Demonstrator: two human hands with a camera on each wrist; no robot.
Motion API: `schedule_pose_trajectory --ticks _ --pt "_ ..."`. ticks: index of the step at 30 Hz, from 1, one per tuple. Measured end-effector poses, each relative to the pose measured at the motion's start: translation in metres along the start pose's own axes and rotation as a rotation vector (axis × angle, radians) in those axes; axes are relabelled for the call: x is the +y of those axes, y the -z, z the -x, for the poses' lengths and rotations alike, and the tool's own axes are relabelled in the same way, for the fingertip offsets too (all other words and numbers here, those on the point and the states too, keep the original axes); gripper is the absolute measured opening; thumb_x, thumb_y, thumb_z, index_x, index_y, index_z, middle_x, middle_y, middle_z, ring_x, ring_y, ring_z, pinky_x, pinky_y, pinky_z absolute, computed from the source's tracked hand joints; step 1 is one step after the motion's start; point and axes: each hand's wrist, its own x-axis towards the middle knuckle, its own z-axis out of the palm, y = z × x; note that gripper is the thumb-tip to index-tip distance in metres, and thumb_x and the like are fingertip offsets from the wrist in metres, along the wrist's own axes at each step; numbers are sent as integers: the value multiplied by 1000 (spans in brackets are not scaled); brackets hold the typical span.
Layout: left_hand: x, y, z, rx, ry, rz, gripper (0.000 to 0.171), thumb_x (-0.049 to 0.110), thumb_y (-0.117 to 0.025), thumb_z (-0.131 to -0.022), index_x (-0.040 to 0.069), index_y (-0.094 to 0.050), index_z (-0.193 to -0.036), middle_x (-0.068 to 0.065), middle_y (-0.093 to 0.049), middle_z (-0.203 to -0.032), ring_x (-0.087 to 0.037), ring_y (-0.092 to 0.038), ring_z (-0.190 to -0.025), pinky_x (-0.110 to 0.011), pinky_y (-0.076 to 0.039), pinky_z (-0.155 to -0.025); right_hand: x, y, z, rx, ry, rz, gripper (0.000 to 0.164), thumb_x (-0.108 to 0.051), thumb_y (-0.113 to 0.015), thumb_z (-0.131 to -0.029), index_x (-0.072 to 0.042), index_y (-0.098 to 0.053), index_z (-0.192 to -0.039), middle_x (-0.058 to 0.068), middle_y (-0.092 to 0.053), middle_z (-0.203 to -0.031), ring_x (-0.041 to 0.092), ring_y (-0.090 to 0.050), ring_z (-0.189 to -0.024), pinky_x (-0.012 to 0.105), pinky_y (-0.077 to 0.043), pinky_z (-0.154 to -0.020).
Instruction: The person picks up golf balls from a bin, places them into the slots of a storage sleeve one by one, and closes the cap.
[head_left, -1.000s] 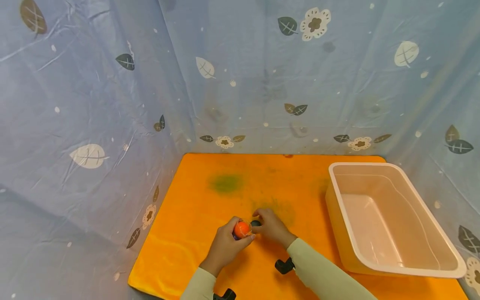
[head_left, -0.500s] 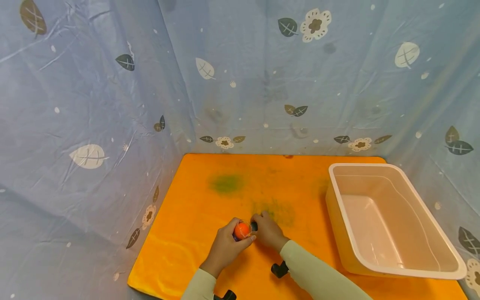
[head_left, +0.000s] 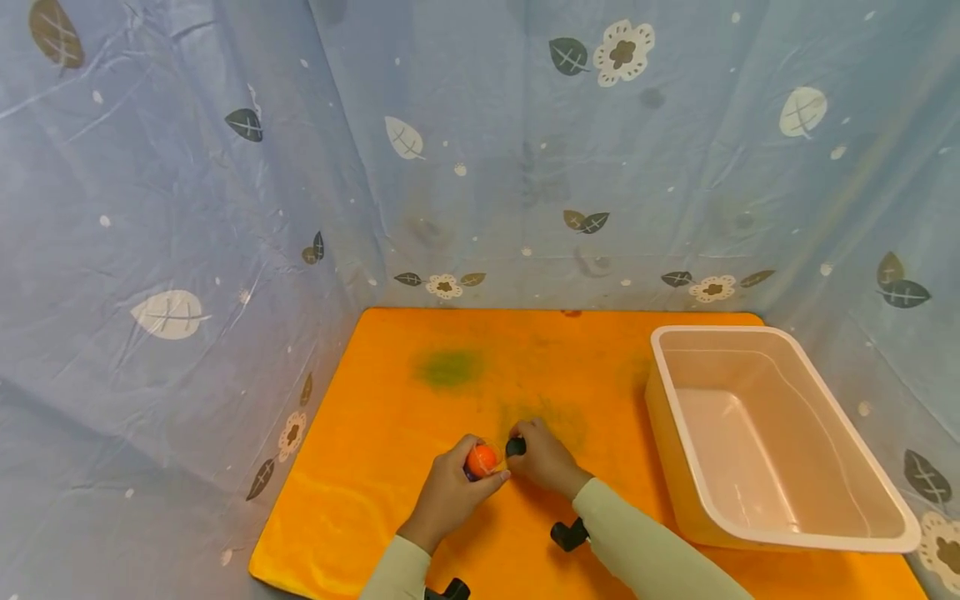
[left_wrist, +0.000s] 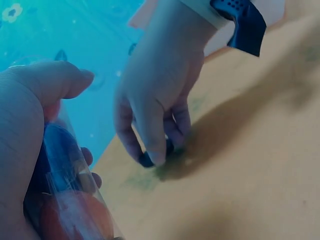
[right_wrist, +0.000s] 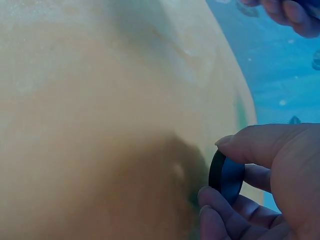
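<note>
My left hand (head_left: 452, 496) grips a clear plastic tube (left_wrist: 67, 175) with balls inside. An orange ball (head_left: 482, 459) shows at the tube's end in the head view, and a blue ball (left_wrist: 61, 147) lies behind it in the left wrist view. Just to the right, my right hand (head_left: 551, 462) pinches a small round black cap (right_wrist: 226, 176) by its edge, between thumb and fingertips. The cap is apart from the tube's open end, a short way above the mat. Part of the tube is hidden behind the left palm and fingers.
A large pale pink plastic tub (head_left: 678, 433) stands on the right of the orange mat (head_left: 390, 400). Blue curtain sheets (head_left: 480, 167) with leaf prints enclose the mat at the back and both sides.
My right hand brought the black cap close to the tube's end half a second ago, then drew it slightly back to the right. The left hand stays nearly still with the tube.
</note>
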Motion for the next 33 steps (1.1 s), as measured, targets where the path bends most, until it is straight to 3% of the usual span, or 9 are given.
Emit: schedule_pose_trajectory --ticks 10,14,20,26,33 --pt "0 -5 -6 -30 -16 9 33 39 -86 -98 25 -65 -119 8 -71 -99 -15 -67 -79 -33 -57 -71 3 32 15 99 -24 -39 34 -11 -85 -98 -5 -69 -129 10 -57 -116 30 -66 -106 52 -58 -92" --pt "1 -8 -9 -37 -23 6 33 38 -86 -98 22 -65 -120 8 -70 -98 -15 -66 -79 -33 -56 -70 0 47 23 142 -6 -68 35 -10 -85 -98 -5 -70 -129 9 -57 -118 24 -63 -99 45 -59 -89" --pt "6 -16 -18 -56 -46 5 33 38 -86 -98 22 -64 -117 7 -69 -94 -14 -64 -76 -31 -55 -67 -10 71 37 201 47 -158 39 -3 -84 -97 0 -68 -133 13 -58 -121 21 -55 -76 32 -54 -70" --pt "11 -28 -27 -85 -79 19 33 38 -86 -97 22 -64 -116 8 -70 -94 -13 -65 -77 -31 -55 -67 -15 89 51 228 82 -230 40 -5 -83 -98 -5 -67 -134 12 -59 -125 22 -59 -80 28 -55 -71" --pt "22 -35 -36 -112 -103 4 32 38 -87 -97 21 -62 -110 7 -67 -88 -13 -61 -71 -30 -51 -63 -18 104 69 220 186 -334 35 -12 -83 -100 -11 -69 -131 9 -63 -124 19 -66 -84 32 -59 -74"
